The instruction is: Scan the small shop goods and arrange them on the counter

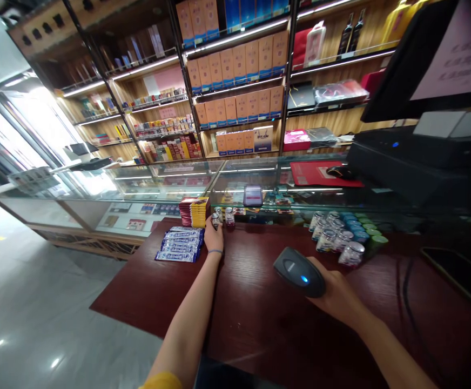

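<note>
My left hand point(214, 236) reaches across the dark red wooden counter point(158, 292) and closes round a small clear jar point(216, 220) at the far edge. A second small jar point(229, 218) stands just to its right. My right hand point(335, 294) grips a dark grey barcode scanner point(299, 272) with a blue light, held low over the counter. A cluster of several small jars with blue and green lids point(343, 235) stands just beyond the scanner.
A stack of red and yellow packs point(194, 210) and a pile of blue wrapped bars point(180, 244) lie left of my left hand. A till with a screen point(422, 156) stands at the right. Glass display cases point(170, 183) and stocked shelves point(235, 81) lie behind.
</note>
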A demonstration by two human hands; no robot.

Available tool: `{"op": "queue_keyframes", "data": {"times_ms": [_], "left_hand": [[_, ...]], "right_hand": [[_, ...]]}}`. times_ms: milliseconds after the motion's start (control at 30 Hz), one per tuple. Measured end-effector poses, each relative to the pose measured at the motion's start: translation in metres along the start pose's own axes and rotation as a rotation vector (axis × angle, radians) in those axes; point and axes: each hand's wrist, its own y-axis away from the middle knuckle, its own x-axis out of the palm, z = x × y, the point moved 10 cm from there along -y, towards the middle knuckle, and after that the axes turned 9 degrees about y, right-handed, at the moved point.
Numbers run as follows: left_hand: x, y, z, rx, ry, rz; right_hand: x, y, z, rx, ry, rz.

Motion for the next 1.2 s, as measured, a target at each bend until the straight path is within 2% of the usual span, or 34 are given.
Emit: {"op": "queue_keyframes", "data": {"times_ms": [433, 733, 833, 933, 1000, 1067, 1200], "left_hand": [[-0.006, 0.001, 0.002, 0.043, 0.034, -0.006], [-0.005, 0.006, -0.01, 0.093, -0.137, 0.014], [-0.01, 0.008, -0.024, 0.21, -0.168, -0.039], [-0.008, 0.017, -0.045, 0.397, -0.172, -0.079], [0.003, 0.027, -0.055, 0.481, -0.159, -0.073], [0.027, 0.042, -0.063, 0.528, -0.134, -0.009], [0.101, 0.089, -0.068, 0.519, -0.023, 0.273]], "right_hand": [[-0.004, 0.001, -0.007, 0.033, 0.033, -0.048], [-0.012, -0.001, -0.021, 0.056, -0.012, -0.129], [-0.025, 0.0, -0.034, 0.125, -0.043, -0.223], [-0.052, 0.007, -0.05, 0.227, -0.064, -0.421], [-0.068, 0.012, -0.058, 0.256, -0.111, -0.529], [-0.084, 0.02, -0.069, 0.311, -0.143, -0.622], [-0.118, 0.039, -0.083, 0.384, -0.172, -0.805]]}}
